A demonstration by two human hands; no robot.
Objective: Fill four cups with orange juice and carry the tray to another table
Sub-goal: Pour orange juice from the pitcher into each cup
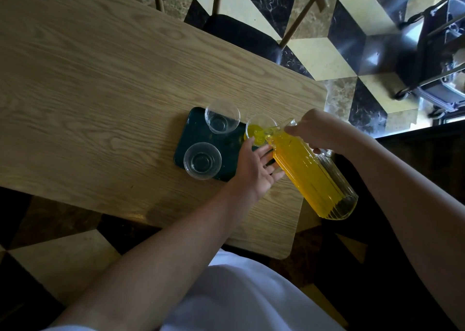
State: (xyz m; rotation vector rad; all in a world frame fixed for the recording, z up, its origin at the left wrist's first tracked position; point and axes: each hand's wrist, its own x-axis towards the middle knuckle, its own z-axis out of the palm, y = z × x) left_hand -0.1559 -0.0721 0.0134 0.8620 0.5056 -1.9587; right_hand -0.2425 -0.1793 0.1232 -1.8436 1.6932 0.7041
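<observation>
The table (100,79) was pale wood-grain, matt. The tray (198,129) looked dark green and smooth, faintly glossy. The cups (202,160) were clear, thin and shiny. The pitcher (314,174) was clear, ribbed and glossy. The floor (314,51) was polished marble-like tile.

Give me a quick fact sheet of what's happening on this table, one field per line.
Activity: pouring orange juice
Right hand: grips tilted pitcher
Left hand: open, resting beside the cup being filled
Cup being filled: some juice in it
Empty cups: far one, near one
Fourth cup: not clearly visible
Tray: dark green, on wooden table
</observation>
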